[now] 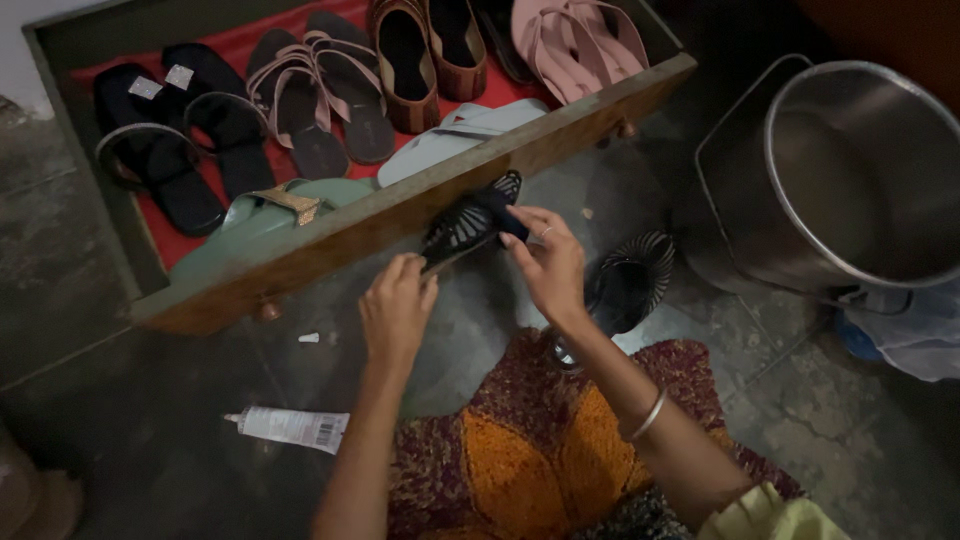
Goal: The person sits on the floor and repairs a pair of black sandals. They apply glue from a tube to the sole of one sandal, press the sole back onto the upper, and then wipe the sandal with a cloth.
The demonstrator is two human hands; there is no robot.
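Item: black strappy sandal (468, 226), held above the floor, just before the shoe drawer (400, 215).
Left hand (397, 312): grip pinching the sole's near edge.
Right hand (548, 262): fingertips pressed on the strap.
Handling: likely light, flexible; straps delicate, so hold by the sole.

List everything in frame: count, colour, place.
black strappy sandal: 1, black, held in both hands before the drawer
second black sandal: 1, black, on floor right of hands
wooden drawer: 1, brown with red lining, top, pulled out
footwear in drawer: several pairs, black, pink, brown, pale green
glue tube: 1, white, on floor lower left
steel pot: 1, silver, right
blue cloth: 1, under the pot
bangle: 1, silver, right wrist
left hand: at sandal's sole
right hand: gripping sandal's strap
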